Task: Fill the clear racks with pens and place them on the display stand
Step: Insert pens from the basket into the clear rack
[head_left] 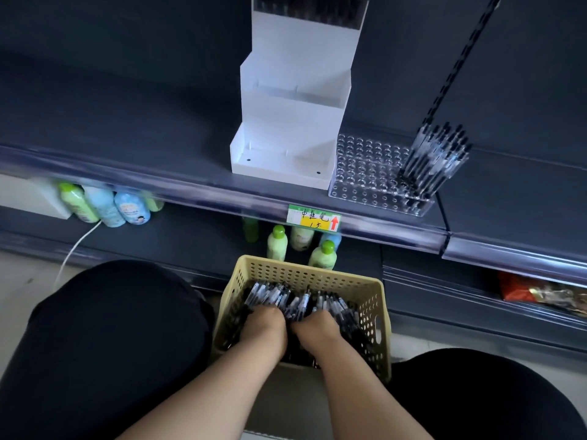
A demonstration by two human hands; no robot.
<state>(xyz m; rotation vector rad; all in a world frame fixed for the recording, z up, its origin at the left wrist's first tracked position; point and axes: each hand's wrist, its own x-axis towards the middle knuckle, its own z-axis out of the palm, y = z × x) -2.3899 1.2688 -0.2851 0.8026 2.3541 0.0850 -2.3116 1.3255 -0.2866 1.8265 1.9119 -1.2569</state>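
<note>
A beige perforated basket (378, 315) between my knees holds a heap of black pens (286, 296). My left hand (265, 322) and my right hand (316, 327) are both down in the heap, fingers curled into the pens and hidden among them. On the dark shelf above lies a clear rack (365, 173) full of holes, with a bunch of pens (435, 160) standing in its right end. Left of it stands the white stepped display stand (286, 134); its top tier holds a filled rack of dark pens (308, 9), and the lower tiers show nothing in them.
The shelf's front rail carries a yellow-green price label (313, 219). Green and blue bottles (104, 204) stand on the lower shelf, more bottles (322, 254) just behind the basket. A white cable (76, 249) hangs at left. Red packets (521, 292) lie at lower right.
</note>
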